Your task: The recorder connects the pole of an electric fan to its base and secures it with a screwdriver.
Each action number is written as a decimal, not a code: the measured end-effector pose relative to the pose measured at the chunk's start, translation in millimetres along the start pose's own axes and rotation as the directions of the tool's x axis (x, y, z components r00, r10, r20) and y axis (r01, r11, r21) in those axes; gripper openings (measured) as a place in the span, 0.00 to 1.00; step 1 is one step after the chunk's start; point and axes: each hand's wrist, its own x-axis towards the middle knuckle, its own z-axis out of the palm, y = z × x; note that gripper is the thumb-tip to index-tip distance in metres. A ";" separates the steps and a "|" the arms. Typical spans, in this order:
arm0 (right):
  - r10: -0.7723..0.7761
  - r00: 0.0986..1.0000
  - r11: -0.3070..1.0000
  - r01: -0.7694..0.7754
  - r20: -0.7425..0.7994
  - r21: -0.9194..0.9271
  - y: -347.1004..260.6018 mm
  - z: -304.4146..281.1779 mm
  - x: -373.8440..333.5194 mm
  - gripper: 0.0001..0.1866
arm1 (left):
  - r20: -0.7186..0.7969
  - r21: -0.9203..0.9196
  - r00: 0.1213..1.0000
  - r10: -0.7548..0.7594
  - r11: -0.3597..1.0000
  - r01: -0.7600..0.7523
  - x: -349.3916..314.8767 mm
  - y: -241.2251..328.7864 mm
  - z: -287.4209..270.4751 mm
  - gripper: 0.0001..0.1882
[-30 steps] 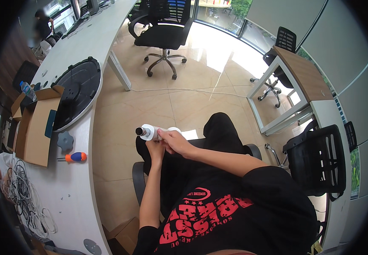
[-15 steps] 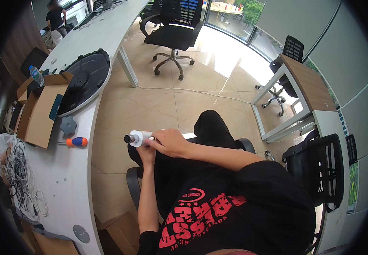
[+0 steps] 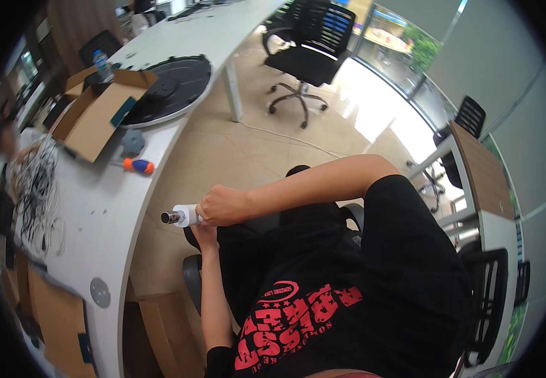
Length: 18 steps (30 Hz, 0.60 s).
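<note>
head view: left hand (image 3: 205, 235) and right hand (image 3: 224, 206) grasp a white tube (image 3: 188, 215) beside a table (image 3: 100, 220) bearing screwdriver (image 3: 139, 166) and box (image 3: 100, 120).

An office, with long white desk (image 3: 112, 230), black swivel chair (image 3: 307, 63), grey blinds (image 3: 496, 60).

And here on the white bench (image 3: 106, 242) we spot an orange-and-blue screwdriver (image 3: 138, 166), a grey lobed knob (image 3: 132, 142) just beside it, an open cardboard box (image 3: 108, 113), tangled cables (image 3: 39, 195), and beyond, a black swivel chair (image 3: 304, 63)!
</note>
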 end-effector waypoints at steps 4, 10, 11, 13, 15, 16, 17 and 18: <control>-0.094 0.994 0.991 0.099 -0.055 0.091 -15.4 13.1 49.3 0.23 | -0.287 -0.132 0.945 -0.156 0.984 0.122 -14.9 -0.4 -26.6 0.18; -0.204 0.969 0.966 0.222 -0.141 0.131 -61.4 32.0 103.1 0.26 | -0.539 -0.457 0.781 -0.315 0.888 0.042 -47.5 12.2 -55.9 0.19; -0.214 0.967 0.963 0.232 -0.137 0.138 -71.1 32.8 107.6 0.27 | -0.564 -0.466 0.754 -0.336 0.884 0.045 -53.9 15.8 -57.7 0.19; -0.222 0.967 0.949 0.244 -0.128 0.199 -90.2 33.1 115.8 0.27 | -0.614 -0.360 0.737 -0.280 0.931 0.054 -69.7 23.7 -61.4 0.19; -0.200 0.967 0.951 0.230 -0.157 0.204 -111.3 33.2 123.3 0.27 | -0.622 -0.559 0.678 -0.392 0.829 -0.034 -81.4 33.7 -67.6 0.19; -0.201 0.966 0.948 0.234 -0.163 0.217 -122.0 34.0 125.4 0.27 | -0.640 -0.514 0.659 -0.394 0.858 0.013 -88.0 37.7 -74.4 0.19; -0.195 0.967 0.948 0.229 -0.165 0.221 -131.6 34.6 127.8 0.27 | -0.656 -0.487 0.642 -0.397 0.872 0.041 -93.7 40.7 -80.1 0.20; -0.202 0.961 0.943 0.242 -0.187 0.226 -143.3 35.4 132.1 0.27 | -0.690 -0.438 0.630 -0.356 0.899 0.028 -99.6 42.5 -83.8 0.22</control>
